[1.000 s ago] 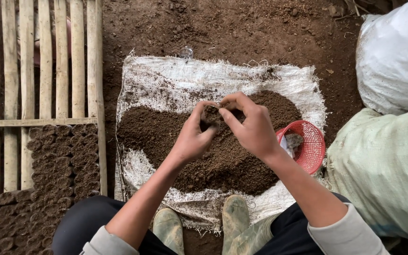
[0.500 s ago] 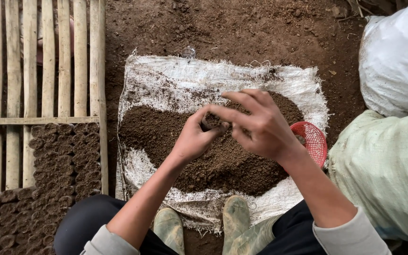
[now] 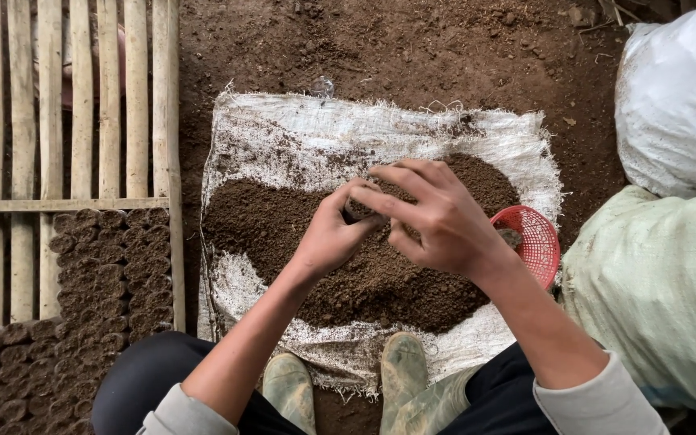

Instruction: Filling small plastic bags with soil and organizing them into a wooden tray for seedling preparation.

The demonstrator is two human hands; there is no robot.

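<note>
My left hand and my right hand meet over a heap of dark soil spread on a white woven sack. Between the left fingers sits a small dark soil-filled pot, mostly hidden. My right hand's fingers spread over the top of it, touching it and the left fingertips. A small red plastic basket lies at the sack's right edge, just beyond my right wrist.
Rows of small soil-filled pots stand at the left inside a bamboo slat frame. A white bag and a pale green bag lie at the right. My muddy boots rest on the sack's near edge.
My right hand has slid left and spread its fingers over the pot, covering more of the red basket. The left hand has stayed in place.
</note>
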